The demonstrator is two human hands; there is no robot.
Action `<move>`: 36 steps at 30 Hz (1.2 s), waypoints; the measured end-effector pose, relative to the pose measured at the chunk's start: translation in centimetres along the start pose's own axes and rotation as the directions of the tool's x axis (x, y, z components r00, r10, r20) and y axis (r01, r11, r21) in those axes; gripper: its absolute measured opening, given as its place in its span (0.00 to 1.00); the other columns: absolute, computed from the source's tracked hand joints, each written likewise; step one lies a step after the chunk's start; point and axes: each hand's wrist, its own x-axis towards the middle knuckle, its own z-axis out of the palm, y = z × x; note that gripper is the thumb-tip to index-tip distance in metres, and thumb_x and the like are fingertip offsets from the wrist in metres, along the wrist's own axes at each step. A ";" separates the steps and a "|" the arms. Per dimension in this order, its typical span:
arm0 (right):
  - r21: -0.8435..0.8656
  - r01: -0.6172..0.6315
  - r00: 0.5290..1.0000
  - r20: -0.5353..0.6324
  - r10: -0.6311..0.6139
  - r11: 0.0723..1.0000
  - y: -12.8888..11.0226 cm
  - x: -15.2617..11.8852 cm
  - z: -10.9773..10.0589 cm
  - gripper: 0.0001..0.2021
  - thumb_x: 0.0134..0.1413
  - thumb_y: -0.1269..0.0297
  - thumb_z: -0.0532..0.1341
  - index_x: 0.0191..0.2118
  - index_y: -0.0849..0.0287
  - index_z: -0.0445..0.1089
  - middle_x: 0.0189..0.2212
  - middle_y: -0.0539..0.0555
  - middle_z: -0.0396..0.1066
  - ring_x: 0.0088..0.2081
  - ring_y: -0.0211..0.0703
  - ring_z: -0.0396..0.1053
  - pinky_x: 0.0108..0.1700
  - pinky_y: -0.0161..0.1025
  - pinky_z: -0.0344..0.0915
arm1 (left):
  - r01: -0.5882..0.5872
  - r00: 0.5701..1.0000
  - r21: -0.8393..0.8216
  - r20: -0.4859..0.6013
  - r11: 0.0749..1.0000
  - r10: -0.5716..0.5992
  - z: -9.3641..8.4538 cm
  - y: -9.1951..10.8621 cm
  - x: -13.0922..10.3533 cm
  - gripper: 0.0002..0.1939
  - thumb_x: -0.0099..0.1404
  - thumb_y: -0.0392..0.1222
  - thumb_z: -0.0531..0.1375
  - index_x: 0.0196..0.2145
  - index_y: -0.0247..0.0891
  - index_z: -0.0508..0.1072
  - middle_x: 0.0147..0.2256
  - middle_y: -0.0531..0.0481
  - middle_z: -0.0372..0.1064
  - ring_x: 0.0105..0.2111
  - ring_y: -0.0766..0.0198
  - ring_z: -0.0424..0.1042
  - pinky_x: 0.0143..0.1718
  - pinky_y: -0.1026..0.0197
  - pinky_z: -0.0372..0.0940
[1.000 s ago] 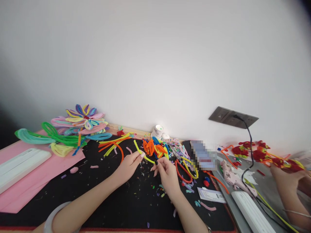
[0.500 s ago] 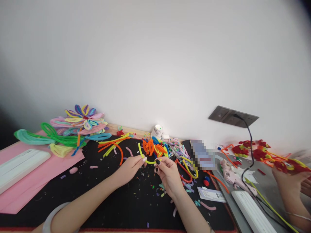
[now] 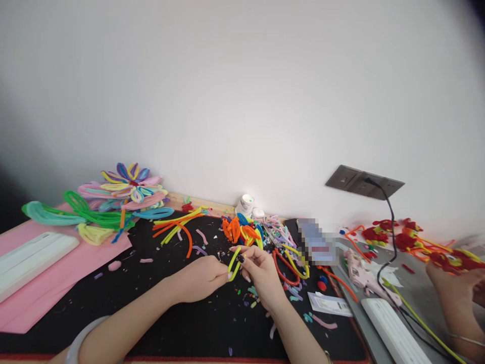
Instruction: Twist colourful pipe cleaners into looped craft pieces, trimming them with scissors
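A yellow-green fuzzy stem [image 3: 232, 264], bent into a narrow loop, is pinched between my two hands above the black mat [image 3: 182, 328]. My left hand [image 3: 206, 277] grips its lower bend between thumb and finger. The upper part is between the thumb and fingers of my right hand [image 3: 255, 265], which has dark nails. Just behind my hands lie coiled orange stems [image 3: 231, 230] in a pile with blue and yellow ones. Orange and yellow straight stems [image 3: 178, 225] lie to the left of that pile.
Left are a fuzzy flower [image 3: 132, 184], green loops [image 3: 94, 217] and a white case [image 3: 36, 260] on pink paper [image 3: 94, 258]. A paper cup [image 3: 246, 203] stands by the wall. Right are a glue gun [image 3: 369, 280], cable [image 3: 392, 237] and another person's hand [image 3: 450, 293] holding a red piece.
The yellow-green stem went from a shallow open curve to a tight fold. My left hand turned and moved slightly down; my right hand stayed near its place.
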 end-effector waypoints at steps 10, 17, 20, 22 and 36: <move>-0.011 -0.001 0.999 -0.033 0.001 1.000 0.8 0.0 -0.2 0.07 0.48 0.68 0.61 0.25 0.60 0.61 0.26 0.52 0.72 0.17 0.29 0.55 0.19 0.30 0.51 | -0.012 1.000 -0.103 0.027 0.995 0.015 0.0 0.0 0.0 0.19 0.66 0.40 0.44 0.17 0.36 0.49 0.17 0.57 0.44 0.18 0.71 0.46 0.21 0.63 0.42; 0.025 0.019 0.996 -0.092 -0.017 1.000 1.0 0.3 -0.4 0.07 0.47 0.67 0.63 0.25 0.59 0.63 0.18 0.48 0.66 0.19 0.34 0.61 0.23 0.31 0.59 | 0.015 1.000 -0.102 0.025 0.995 -0.012 0.1 -0.3 0.0 0.20 0.67 0.44 0.42 0.18 0.36 0.52 0.18 0.56 0.49 0.19 0.70 0.50 0.23 0.63 0.45; 0.057 0.051 0.989 -0.144 -0.042 0.997 0.8 0.4 -0.6 0.08 0.45 0.68 0.63 0.27 0.58 0.62 0.17 0.46 0.66 0.18 0.34 0.63 0.23 0.32 0.62 | 0.063 0.998 -0.056 -0.026 0.996 -0.065 0.1 -0.2 0.0 0.19 0.67 0.46 0.41 0.21 0.37 0.56 0.20 0.55 0.55 0.21 0.68 0.55 0.25 0.63 0.47; 0.074 0.064 0.983 -0.176 -0.050 0.995 0.6 0.5 -0.8 0.10 0.44 0.68 0.64 0.32 0.57 0.62 0.18 0.45 0.67 0.19 0.35 0.63 0.24 0.32 0.62 | 0.093 0.994 -0.041 -0.058 0.995 -0.095 0.1 -0.1 0.1 0.19 0.68 0.47 0.40 0.24 0.37 0.58 0.23 0.54 0.59 0.23 0.67 0.58 0.26 0.64 0.48; -0.041 0.035 0.974 -0.223 -0.043 0.999 0.5 0.7 -1.2 0.07 0.44 0.61 0.64 0.26 0.59 0.69 0.18 0.50 0.66 0.19 0.37 0.63 0.24 0.36 0.64 | 0.110 0.976 -0.064 -0.183 0.992 -0.120 -0.1 -0.7 0.4 0.17 0.68 0.49 0.42 0.34 0.39 0.64 0.27 0.53 0.65 0.27 0.65 0.64 0.30 0.65 0.54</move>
